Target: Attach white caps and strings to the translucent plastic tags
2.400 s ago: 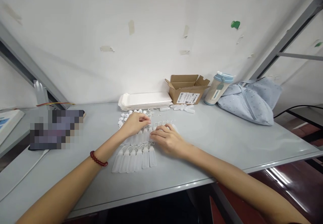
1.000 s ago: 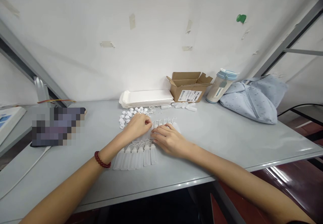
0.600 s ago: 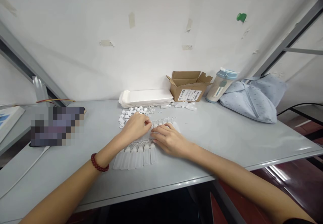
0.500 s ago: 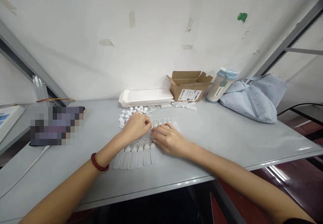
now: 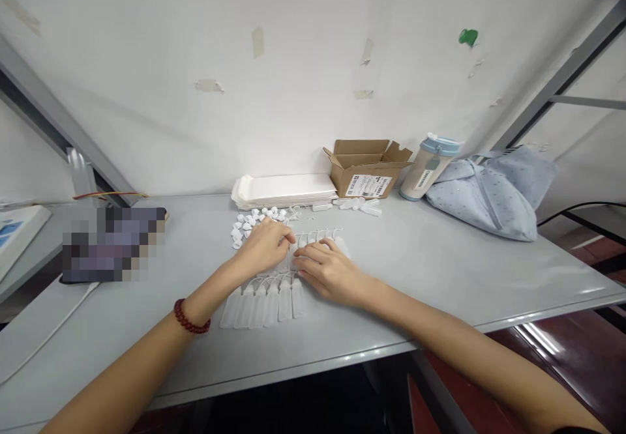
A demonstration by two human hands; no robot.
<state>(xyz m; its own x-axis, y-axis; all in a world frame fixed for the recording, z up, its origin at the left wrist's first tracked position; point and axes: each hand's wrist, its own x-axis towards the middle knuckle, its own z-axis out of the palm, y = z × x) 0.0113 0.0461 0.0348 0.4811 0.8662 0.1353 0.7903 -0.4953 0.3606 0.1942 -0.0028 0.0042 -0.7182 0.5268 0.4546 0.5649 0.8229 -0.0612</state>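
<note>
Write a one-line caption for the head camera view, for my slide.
Left hand and right hand over small plastic bottles on a grey table, loose white pieces nearby.

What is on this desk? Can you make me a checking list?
Surface: grey desk, slightly shiny.
Job's things: two rows of small translucent plastic bottles with white loops; loose white caps beside them.
Clutter: cardboard box, blue-lidded tumbler, pale blue cloth bag, stack of white trays.
Grippers: left hand bunched at the upper row; right hand lying on it.
Cables: white cable at left; black cable at right.
Surroundings: white taped wall.
</note>
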